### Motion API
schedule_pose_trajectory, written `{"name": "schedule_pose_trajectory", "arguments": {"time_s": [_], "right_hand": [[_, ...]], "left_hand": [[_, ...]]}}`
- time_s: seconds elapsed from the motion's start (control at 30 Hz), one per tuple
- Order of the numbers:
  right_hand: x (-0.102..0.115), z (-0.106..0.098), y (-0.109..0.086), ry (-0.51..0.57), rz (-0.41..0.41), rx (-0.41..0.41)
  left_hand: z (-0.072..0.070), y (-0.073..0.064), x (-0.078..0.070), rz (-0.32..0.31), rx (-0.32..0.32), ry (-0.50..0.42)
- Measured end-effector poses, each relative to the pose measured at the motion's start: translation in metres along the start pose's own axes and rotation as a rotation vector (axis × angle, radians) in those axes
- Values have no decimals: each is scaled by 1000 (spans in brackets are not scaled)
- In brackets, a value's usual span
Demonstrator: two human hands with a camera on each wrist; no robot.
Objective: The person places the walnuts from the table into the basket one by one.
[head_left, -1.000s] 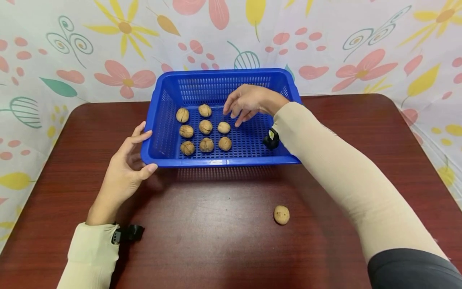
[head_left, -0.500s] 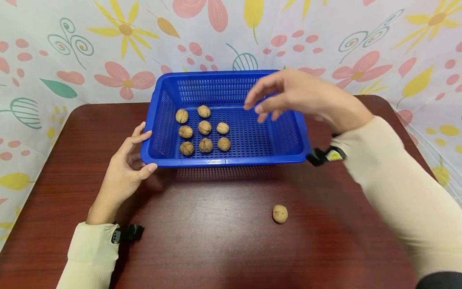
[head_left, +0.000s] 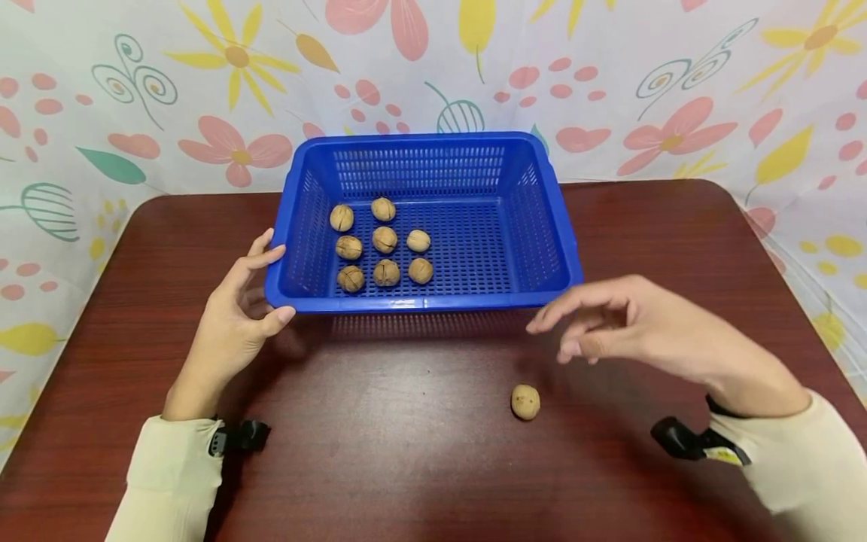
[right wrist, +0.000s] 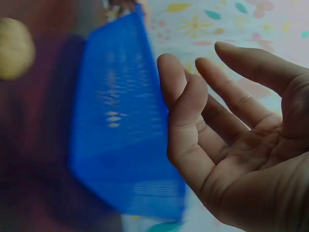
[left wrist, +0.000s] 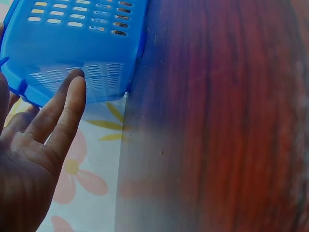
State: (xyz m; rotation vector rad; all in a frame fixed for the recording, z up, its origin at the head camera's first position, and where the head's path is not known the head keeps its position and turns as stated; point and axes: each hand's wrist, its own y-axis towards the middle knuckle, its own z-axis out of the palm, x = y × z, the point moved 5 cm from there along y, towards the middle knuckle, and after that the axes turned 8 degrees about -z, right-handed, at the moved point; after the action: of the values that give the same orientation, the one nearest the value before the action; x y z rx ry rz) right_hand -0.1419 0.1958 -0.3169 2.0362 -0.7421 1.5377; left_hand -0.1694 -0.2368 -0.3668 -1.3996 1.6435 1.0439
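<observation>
A blue plastic basket (head_left: 406, 303) with slotted walls stands on the table, several walnuts (head_left: 384, 239) in loose rows on the left part of its floor. My left hand (head_left: 233, 316) holds the basket's left end, thumb on the front corner and a fingertip over the left rim. In the left wrist view its other fingers (left wrist: 70, 111) lie stretched along the outer wall. My right hand (head_left: 623, 324) hovers in front of the basket's right corner, fingers loosely bent and nothing between them. Below its fingertips a single walnut (head_left: 525, 402) lies on the table.
The dark red-brown wooden table (head_left: 379, 467) has rounded far corners. Close behind the basket hangs a white flower-printed cloth (head_left: 582, 68). Black camera straps (head_left: 237, 438) sit on both wrists.
My right hand has come out of the basket and swung right and toward me, over the table near the loose walnut. The left hand and the basket have stayed in place.
</observation>
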Motion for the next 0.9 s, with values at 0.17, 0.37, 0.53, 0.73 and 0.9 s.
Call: {"name": "schedule_pose_trajectory", "arguments": {"time_s": [0.17,0.37,0.53,0.73,0.9], "right_hand": [[-33,22,-15,105,-4,14],[-63,38,-19,133,97,14],[-76,46,-21,188,83,49],[-82,54,-20,195,68,80],[-84,57,-16,153,83,77]], "left_hand": [[1,0,0,-3,4,-1],[1,0,0,-1,3,-4],[1,0,0,-5,3,-5],[1,0,0,-5,2,3],[0,0,0,-5,2,10]]}}
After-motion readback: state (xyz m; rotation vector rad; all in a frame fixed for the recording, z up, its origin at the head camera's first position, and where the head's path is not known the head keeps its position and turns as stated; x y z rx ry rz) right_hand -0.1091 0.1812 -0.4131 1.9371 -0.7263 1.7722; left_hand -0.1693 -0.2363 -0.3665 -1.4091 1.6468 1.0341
